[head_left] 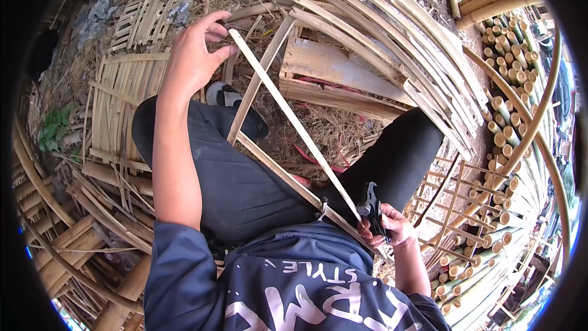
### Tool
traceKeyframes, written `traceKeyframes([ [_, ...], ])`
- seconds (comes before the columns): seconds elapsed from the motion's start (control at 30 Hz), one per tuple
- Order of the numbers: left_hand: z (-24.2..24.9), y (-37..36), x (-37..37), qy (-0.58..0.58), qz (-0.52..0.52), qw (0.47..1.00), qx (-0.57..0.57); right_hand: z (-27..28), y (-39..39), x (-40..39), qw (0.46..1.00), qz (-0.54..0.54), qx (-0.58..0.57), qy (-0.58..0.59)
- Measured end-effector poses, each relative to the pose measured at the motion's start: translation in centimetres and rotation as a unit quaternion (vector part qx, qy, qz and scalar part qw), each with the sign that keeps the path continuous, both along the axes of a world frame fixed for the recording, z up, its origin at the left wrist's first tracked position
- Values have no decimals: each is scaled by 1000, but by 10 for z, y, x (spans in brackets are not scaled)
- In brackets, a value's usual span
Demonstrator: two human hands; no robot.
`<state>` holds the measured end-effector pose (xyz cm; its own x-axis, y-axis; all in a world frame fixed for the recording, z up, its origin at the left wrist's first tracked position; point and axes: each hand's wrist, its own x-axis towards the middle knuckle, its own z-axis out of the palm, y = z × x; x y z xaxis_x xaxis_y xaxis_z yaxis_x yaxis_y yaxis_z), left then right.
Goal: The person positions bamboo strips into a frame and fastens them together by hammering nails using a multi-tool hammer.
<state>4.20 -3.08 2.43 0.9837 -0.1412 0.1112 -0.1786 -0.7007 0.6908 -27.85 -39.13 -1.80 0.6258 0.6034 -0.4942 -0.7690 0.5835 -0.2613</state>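
My left hand [199, 49] is raised with its fingers apart, close to the upper end of a pale bamboo strip [288, 110]. A small gap seems to lie between the thumb and that end. The strip slants down to my right hand [392, 227], which grips a black hammer-like tool [372, 211] with a metal head. Whether its fingers also touch the strip's lower end is hidden. Beneath the strip lie slats joined at a corner: one slat [260, 79] rises from my left thigh, another [282, 171] crosses my lap, with a pale tie near its middle.
A stack of curved bamboo slats [380, 30] stands ahead, beside a wide wooden board [334, 64]. Cut bamboo poles [508, 122] are piled at right, near a bamboo lattice [450, 193]. Slatted panels [122, 101] lie at left. Straw litters the ground.
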Motion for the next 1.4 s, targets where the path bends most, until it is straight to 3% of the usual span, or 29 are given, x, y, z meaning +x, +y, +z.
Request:
traceKeyframes([
  [0.3,-4,2,-1,23,-60,996,56,6,-4,0,1000,5,-28,5],
  [1.0,-16,2,4,-195,-164,960,117,3,-22,-10,1000,-15,-4,16],
  [1.4,-12,-8,-1,-242,-192,941,139,-1,-41,-27,999,-37,8,17],
])
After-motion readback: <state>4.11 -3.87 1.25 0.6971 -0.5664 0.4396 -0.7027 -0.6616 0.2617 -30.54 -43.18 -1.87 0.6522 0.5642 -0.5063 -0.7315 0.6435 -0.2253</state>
